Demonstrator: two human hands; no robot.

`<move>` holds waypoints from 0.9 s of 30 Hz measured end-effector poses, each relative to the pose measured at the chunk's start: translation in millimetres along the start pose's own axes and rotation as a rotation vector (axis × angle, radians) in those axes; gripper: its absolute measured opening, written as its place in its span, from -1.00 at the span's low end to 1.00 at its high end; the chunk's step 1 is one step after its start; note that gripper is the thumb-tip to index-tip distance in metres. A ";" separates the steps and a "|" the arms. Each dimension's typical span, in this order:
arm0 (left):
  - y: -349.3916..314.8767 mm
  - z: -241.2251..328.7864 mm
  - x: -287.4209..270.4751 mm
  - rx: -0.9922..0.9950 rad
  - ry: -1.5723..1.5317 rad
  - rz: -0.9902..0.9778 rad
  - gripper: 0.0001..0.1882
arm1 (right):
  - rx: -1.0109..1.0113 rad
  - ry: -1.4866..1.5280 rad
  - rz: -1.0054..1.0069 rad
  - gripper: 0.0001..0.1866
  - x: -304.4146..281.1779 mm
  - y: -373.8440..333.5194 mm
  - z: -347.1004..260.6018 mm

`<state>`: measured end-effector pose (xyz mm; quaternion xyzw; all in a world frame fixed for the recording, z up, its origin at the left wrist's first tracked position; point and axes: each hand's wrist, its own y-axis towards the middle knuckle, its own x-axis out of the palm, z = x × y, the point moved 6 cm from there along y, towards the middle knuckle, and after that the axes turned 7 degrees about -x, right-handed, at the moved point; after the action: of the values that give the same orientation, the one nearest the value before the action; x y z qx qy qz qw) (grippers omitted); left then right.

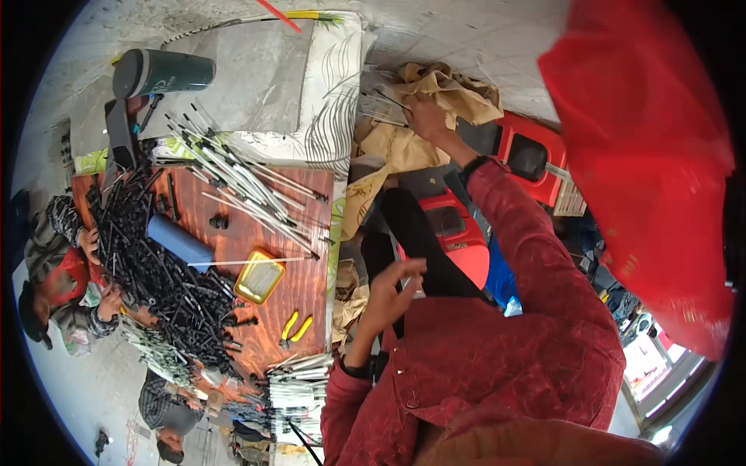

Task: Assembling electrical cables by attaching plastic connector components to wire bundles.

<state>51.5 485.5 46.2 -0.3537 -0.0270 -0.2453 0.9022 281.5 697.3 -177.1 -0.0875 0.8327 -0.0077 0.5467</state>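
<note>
A reddish wooden table (pixel 303 233) filled the left of your view, on pale concrete floor, with a leaf-printed cloth (pixel 334 101) at its twelve o'clock edge. On the wood lay a heap of black rods (pixel 167 272), a fan of white rods (pixel 249 186), a blue tube (pixel 180 242), a shallow yellow tray (pixel 259 276) and yellow-handled pliers (pixel 295 326) at about six o'clock from the tray. A dark green cylinder (pixel 163 72) lay on its side at eleven o'clock. Other people (pixel 70 287) sat along the table's far left.

Your right hand (pixel 427 116) had reached up to one o'clock, fingers curled into crumpled brown paper (pixel 443 97) — gripping a fold of it, beside a bundle of thin rods (pixel 381 109). Your left hand (pixel 396 291) sat near centre, fingers pinched on a small pale thing; what it was, you could not tell. Red plastic stools (pixel 528 151) stood behind your arm, and red cloth (pixel 645 155) hung at two o'clock.
</note>
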 end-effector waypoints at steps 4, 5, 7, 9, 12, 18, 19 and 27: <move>0.2 -47.8 -6.8 -0.114 -0.009 -0.032 -0.73 | 0.142 -0.147 -0.201 -0.60 76.0 16.9 25.5; -0.7 -56.3 -12.9 -0.124 -0.014 -0.004 -0.72 | 0.138 -0.149 -0.208 -0.60 91.0 18.0 29.3; -0.1 -75.6 -21.1 -0.135 -0.022 0.021 -0.71 | 0.150 -0.206 -0.388 -0.59 122.9 15.3 44.4; -3.6 -96.1 -27.6 -0.173 -0.035 0.082 -0.69 | 0.161 -0.233 -0.489 -0.59 142.9 9.8 58.4; -3.1 -118.5 -35.3 -0.220 -0.042 0.116 -0.68 | 0.237 -0.193 -0.489 -0.65 149.4 -1.0 81.8; 0.4 -135.7 -47.8 -0.287 -0.033 0.130 -0.68 | 0.364 0.057 -0.401 -0.73 136.0 -37.6 111.2; 1.9 -135.6 -48.0 -0.285 -0.033 0.124 -0.68 | 0.355 0.088 -0.417 -0.73 138.4 -43.3 112.9; 11.1 -148.6 -59.2 -0.272 -0.014 0.161 -0.69 | 0.241 0.027 -0.269 -0.59 179.7 -46.3 97.2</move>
<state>-13.8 420.7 -85.1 -0.4751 0.0288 -0.1709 0.8627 307.0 632.1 -374.5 -0.1319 0.8137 -0.1814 0.5362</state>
